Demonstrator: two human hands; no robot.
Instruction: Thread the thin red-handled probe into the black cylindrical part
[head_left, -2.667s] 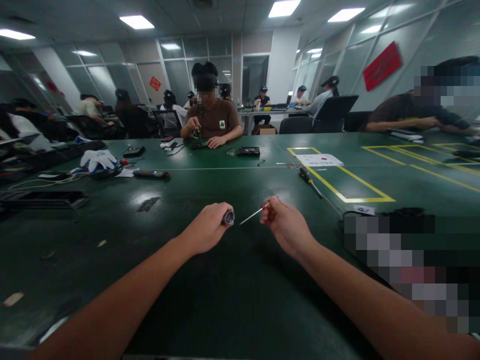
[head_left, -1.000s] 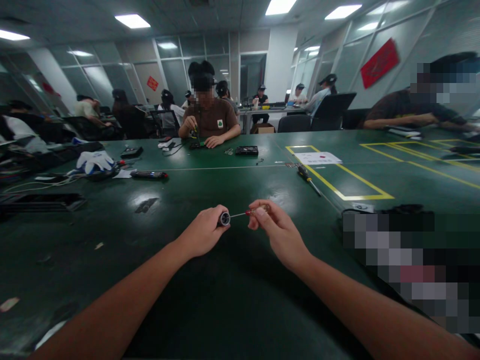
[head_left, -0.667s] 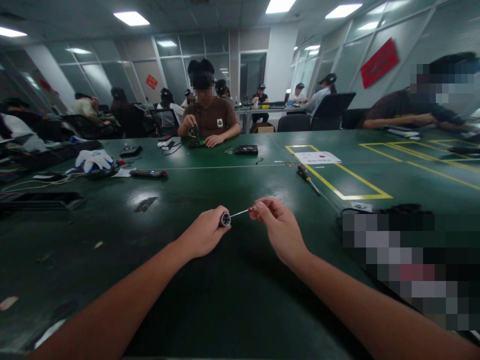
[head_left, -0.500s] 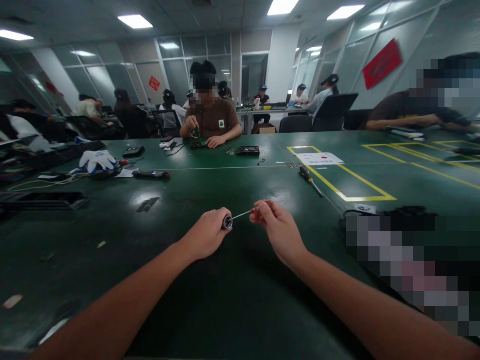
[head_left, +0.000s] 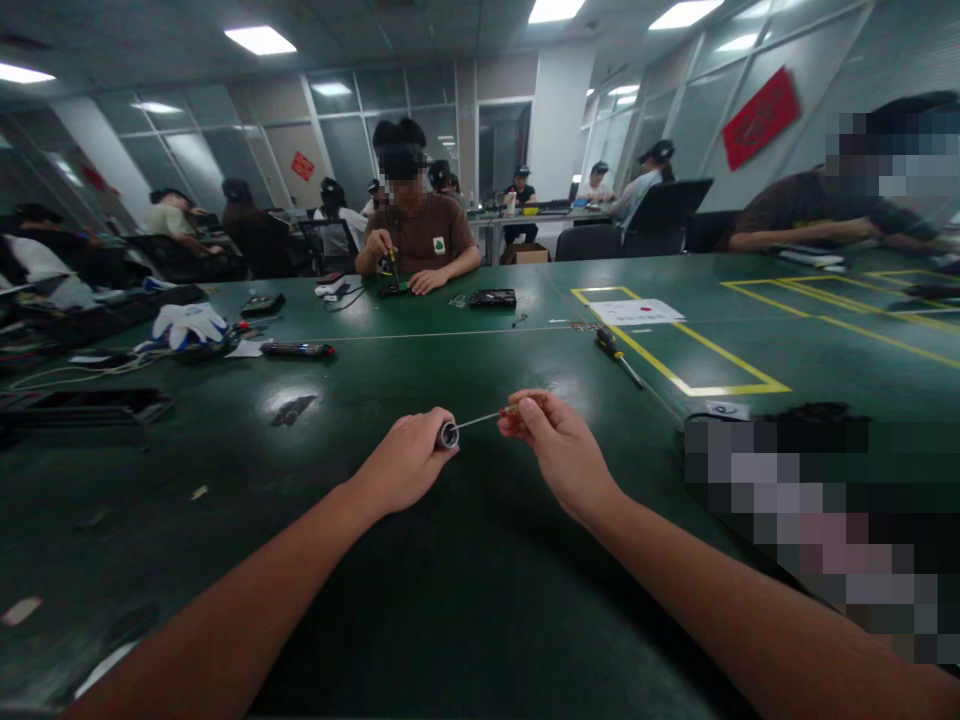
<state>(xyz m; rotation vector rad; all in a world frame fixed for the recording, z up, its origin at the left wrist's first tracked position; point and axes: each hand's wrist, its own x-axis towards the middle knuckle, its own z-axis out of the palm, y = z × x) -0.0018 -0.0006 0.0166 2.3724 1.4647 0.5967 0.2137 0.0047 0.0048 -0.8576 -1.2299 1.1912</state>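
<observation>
My left hand [head_left: 409, 458] is closed around a short dark cylinder, and its round end with a metallic rim [head_left: 448, 435] faces me. Most of that cylinder is hidden in the palm. From its opening a thin metal rod [head_left: 478, 420] reaches across to my right hand [head_left: 555, 440]. My right fingers and thumb pinch the rod's other end, where a small reddish-brown bit shows; its kind is too small to tell. Both hands are held above the green table [head_left: 420, 600].
A screwdriver [head_left: 619, 358] lies beyond my right hand, near a paper sheet [head_left: 637, 312] and yellow tape. At left are a dark pen-shaped tool [head_left: 298, 350], white gloves [head_left: 189, 325] and a black tray [head_left: 82, 408]. A person [head_left: 420, 230] across the table works on a small device.
The view has shifted slightly. Both hands keep their grip, and the rod still spans from the cylinder to my right fingers.
</observation>
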